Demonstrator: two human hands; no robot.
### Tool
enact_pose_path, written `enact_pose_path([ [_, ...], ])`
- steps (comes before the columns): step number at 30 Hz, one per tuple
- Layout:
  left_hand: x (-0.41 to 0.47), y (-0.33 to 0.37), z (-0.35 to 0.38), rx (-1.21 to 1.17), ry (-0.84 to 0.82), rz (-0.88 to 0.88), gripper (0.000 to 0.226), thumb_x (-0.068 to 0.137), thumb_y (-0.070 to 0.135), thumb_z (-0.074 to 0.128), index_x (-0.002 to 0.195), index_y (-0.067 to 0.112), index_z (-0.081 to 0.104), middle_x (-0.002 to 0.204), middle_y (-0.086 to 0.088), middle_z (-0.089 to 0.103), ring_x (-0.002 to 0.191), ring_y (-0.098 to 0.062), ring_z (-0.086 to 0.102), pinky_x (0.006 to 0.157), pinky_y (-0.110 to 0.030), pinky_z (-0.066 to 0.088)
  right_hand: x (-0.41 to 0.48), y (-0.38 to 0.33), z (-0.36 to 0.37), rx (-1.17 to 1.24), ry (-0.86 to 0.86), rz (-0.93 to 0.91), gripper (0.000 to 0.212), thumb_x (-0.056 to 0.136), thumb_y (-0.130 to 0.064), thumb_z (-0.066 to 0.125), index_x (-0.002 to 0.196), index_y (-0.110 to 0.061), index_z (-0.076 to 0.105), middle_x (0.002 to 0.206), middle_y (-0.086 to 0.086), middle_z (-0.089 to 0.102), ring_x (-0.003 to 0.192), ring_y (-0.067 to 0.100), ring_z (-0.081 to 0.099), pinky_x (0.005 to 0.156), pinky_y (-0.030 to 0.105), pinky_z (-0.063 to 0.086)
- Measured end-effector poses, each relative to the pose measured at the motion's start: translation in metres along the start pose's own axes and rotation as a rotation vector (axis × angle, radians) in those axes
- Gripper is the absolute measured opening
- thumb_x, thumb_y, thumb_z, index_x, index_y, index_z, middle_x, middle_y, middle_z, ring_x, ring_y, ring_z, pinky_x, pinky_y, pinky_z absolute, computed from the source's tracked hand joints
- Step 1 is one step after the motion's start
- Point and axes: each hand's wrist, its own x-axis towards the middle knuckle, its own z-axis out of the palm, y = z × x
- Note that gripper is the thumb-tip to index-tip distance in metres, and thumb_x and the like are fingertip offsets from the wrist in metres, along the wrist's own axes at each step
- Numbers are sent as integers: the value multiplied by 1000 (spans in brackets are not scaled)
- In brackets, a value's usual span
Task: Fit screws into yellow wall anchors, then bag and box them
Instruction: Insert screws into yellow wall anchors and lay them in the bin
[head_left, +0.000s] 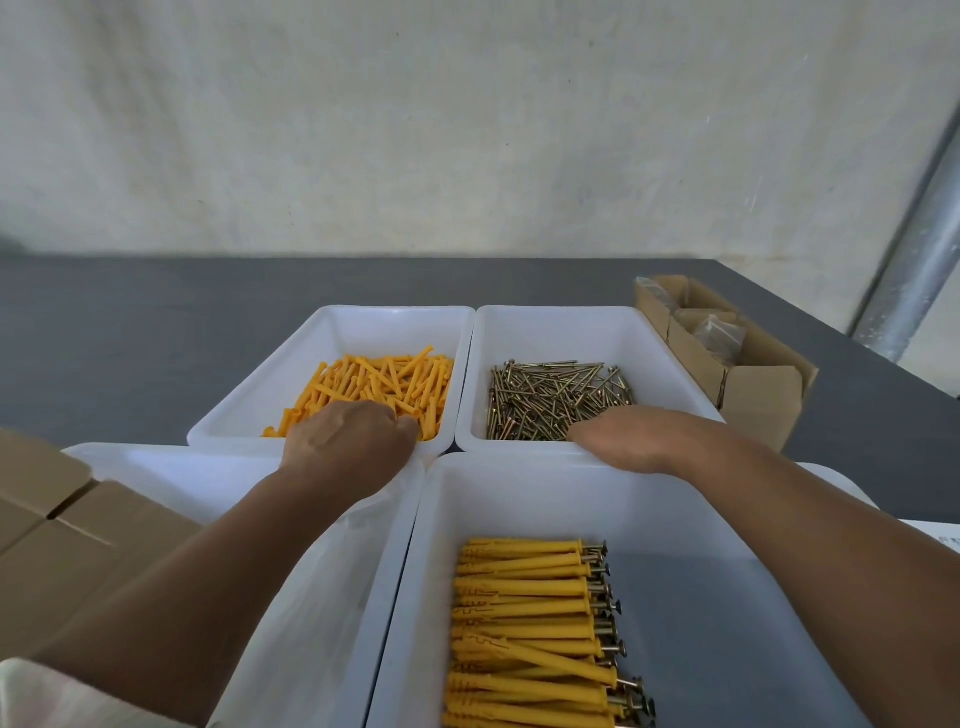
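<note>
On the grey table (130, 322) your left hand (348, 441) reaches among anchors (384, 379), right hand (639, 439) among screws (561, 395); I cannot tell their grip. Next, pair one each.

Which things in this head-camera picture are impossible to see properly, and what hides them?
Head view only:
- Left hand fingertips: curled down into loose yellow plastic anchors; any grip hidden.
- Right hand fingers: behind its own back, above brass-coloured metal screws.
- Row of assembled yellow anchors with screws: cut by bottom edge.
- Open brown cardboard box contents: blurred.
</note>
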Motion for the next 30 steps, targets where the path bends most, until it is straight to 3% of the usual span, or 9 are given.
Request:
enact_pose_path([
  [3,-4,1,-2,-34,28,21,40,96,33,37,62,17,52,69,0,55,65,-14,49,52,-27,28,0,-1,0,-35,15,-19,37,103,-32,27,72,-24,45,82,-7,47,72,5,40,71,29,31],
  [8,-7,1,-7,-112,12,66,34,93,26,36,61,16,45,68,-2,53,66,-18,48,55,-29,32,1,1,1,-33,50,1,38,101,-37,27,69,-24,43,75,-8,42,68,6,38,61,27,28],
  [14,-8,6,-13,-166,39,59,21,90,17,40,80,17,58,75,2,58,66,-10,48,52,-26,32,0,4,4,-32,120,37,40,97,-44,31,66,-24,44,71,-5,44,66,10,41,58,30,30],
  [18,-8,10,-14,-249,98,15,12,90,12,48,91,21,56,74,9,53,65,-6,46,50,-22,30,2,3,3,-34,96,32,39,98,-44,30,67,-25,44,73,-7,43,67,9,40,68,33,34],
  [21,-8,9,-14,-312,130,5,12,90,21,59,99,24,52,77,12,51,67,-5,45,50,-20,29,3,3,3,-28,68,16,38,100,-41,29,68,-26,43,74,-8,41,68,7,38,74,34,32],
  [27,-11,11,-17,-499,114,-11,27,76,34,79,90,25,58,75,10,57,68,-4,50,51,-20,33,5,4,3,11,66,38,34,97,-42,32,68,-27,42,75,-8,41,83,17,45,79,34,35],
  [30,-13,13,-19,-595,165,-10,25,76,32,81,89,23,62,73,8,61,65,-5,53,52,-21,35,6,5,3,46,70,38,34,96,-41,33,68,-25,45,75,-7,44,76,14,45,73,33,35],
])
